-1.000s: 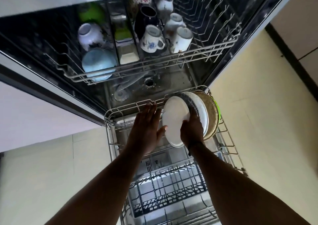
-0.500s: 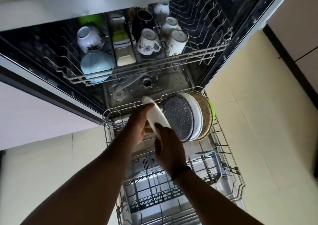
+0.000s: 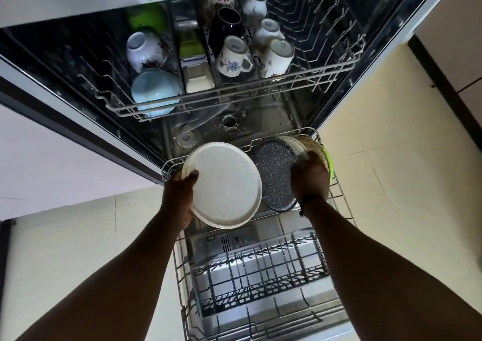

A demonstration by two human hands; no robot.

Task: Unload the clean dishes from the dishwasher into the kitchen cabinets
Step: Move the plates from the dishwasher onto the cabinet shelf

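My left hand (image 3: pixel 180 199) holds a white speckled plate (image 3: pixel 224 184) by its left rim, face up, above the pulled-out lower rack (image 3: pixel 344 210). My right hand (image 3: pixel 310 178) is closed over the top edge of a dark speckled plate (image 3: pixel 273 171) that stands upright in the rack. Behind it stand a white plate (image 3: pixel 293 145), a brown plate (image 3: pixel 317 146) and a green one (image 3: pixel 329 165). The upper rack (image 3: pixel 234 90) carries several mugs (image 3: pixel 232 57), a light blue bowl (image 3: pixel 155 92) and a white floral bowl (image 3: pixel 146 50).
The open dishwasher door lies under the lower rack, with a dark cutlery basket (image 3: pixel 255 270) toward me. Pale floor tiles (image 3: pixel 378 173) spread on both sides. A light cabinet front (image 3: pixel 65 158) is at the left, a dark skirting (image 3: pixel 443 84) at the right.
The white plate passed from my right hand to my left and now lies flat, moved left. My right hand went back to the rack and closed on the dark speckled plate.
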